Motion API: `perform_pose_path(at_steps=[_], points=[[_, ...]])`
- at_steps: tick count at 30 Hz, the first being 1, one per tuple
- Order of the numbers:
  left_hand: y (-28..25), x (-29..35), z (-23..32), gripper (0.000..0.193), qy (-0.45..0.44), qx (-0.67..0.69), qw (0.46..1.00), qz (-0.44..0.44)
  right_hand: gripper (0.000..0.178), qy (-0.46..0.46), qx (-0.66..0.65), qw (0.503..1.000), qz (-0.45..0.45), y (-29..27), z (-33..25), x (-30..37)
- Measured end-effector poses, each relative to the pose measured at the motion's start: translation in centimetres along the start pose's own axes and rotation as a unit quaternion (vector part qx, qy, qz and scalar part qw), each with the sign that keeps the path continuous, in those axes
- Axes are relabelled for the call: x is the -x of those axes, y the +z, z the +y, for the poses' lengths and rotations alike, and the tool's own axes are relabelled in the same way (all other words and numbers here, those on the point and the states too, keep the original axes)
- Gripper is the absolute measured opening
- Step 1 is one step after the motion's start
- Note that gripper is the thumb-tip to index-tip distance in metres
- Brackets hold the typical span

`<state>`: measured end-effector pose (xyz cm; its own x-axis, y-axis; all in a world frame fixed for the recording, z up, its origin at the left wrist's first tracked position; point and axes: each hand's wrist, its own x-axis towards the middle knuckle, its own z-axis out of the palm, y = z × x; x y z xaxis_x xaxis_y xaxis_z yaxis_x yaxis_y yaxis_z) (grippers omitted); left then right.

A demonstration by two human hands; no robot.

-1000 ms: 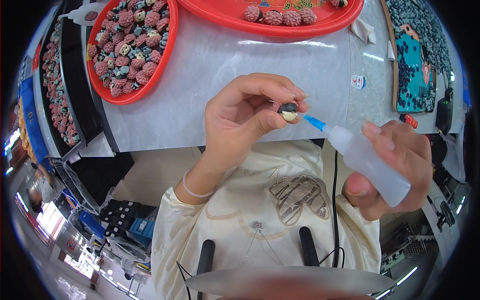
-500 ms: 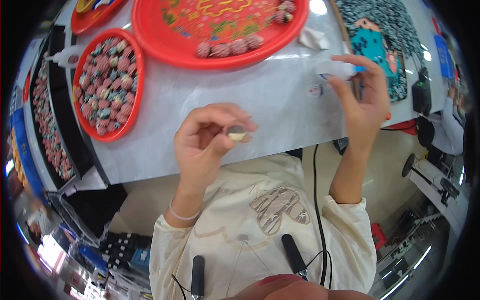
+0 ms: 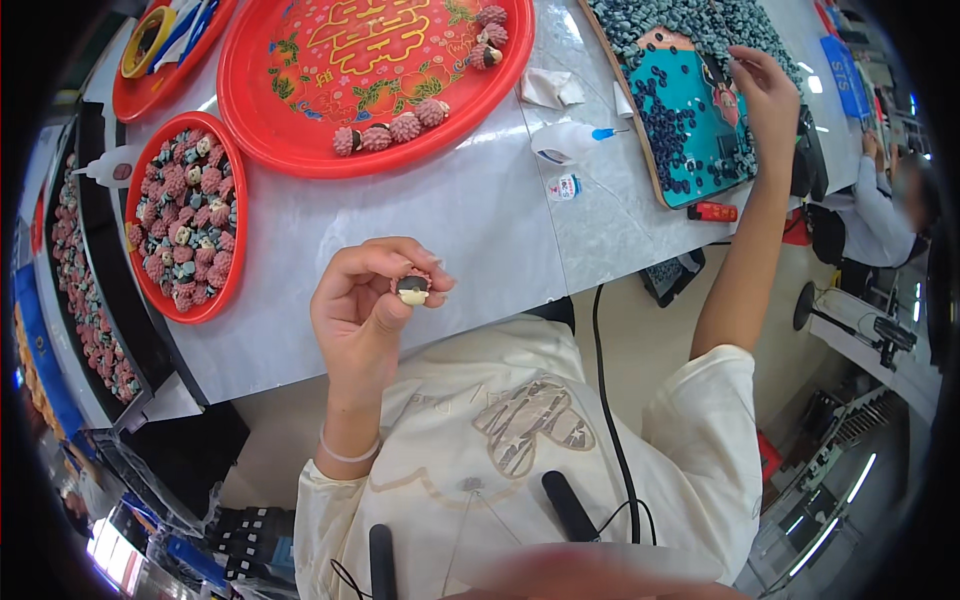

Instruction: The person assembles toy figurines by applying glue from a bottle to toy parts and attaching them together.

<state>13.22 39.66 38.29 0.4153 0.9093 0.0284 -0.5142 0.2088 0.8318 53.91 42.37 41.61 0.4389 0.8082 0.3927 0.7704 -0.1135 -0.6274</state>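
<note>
Cream short-sleeved shirt, printed chest graphic; thin pale band on left wrist.

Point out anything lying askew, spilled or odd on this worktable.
The glue bottle lies on its side on the table, blue tip toward the mosaic board, beside crumpled tissue. No spill shows. The left hand pinches a small bead piece; the right hand touches the board.

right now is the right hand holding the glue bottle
No, the glue bottle lies on the table, while the right hand reaches up to the beaded board.
</note>
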Motion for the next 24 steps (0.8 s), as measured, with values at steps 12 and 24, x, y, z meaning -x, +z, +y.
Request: perform_pose_path(at_steps=[12, 24], points=[[-0.4, 0.4, 0.0, 0.027, -0.012, 0.035, 0.999, -0.001, 0.02, -0.082, 0.043, 0.995, 0.029, 1.6, -1.3, -0.4], [0.1, -0.2, -0.1, 0.027, -0.001, 0.056, 0.998, -0.024, 0.019, -0.051, -0.442, 0.867, -0.223, 3.2, -14.9, 11.8]])
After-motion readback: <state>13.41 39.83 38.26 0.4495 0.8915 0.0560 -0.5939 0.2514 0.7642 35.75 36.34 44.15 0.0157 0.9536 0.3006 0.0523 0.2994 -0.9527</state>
